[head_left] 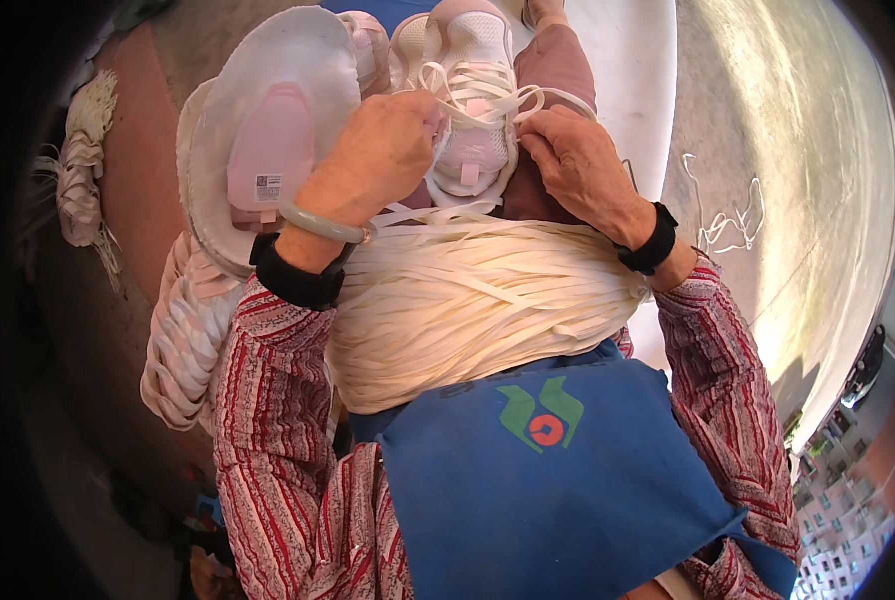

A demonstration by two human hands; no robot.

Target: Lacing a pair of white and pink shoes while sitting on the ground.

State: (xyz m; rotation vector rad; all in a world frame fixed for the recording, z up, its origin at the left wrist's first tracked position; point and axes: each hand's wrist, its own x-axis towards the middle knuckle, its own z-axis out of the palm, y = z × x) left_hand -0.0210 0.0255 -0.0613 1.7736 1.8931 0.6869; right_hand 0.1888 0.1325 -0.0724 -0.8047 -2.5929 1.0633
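Observation:
A pale pink and white sneaker (472, 140) sits in front of me with a cream shoelace (482, 90) looped loosely through its upper part. My left hand (382, 150) is closed at the shoe's left edge, beside a lace loop; its fingertips are partly hidden. On the other side my right hand (582, 165) pinches the lace between thumb and fingers, and a loop rises from there. A thick bundle of cream laces (477, 290) lies across my lap, just below both hands, over a blue apron (557, 480).
Left of my hands stands a translucent plastic piece (212, 120) with a pink insole-shaped part (272, 150). More pink-white shoes (367, 45) are beyond. White laces (192, 335) hang at the left, another bundle (82, 175) lies farther out, and a loose lace (732, 215) is on the floor at right.

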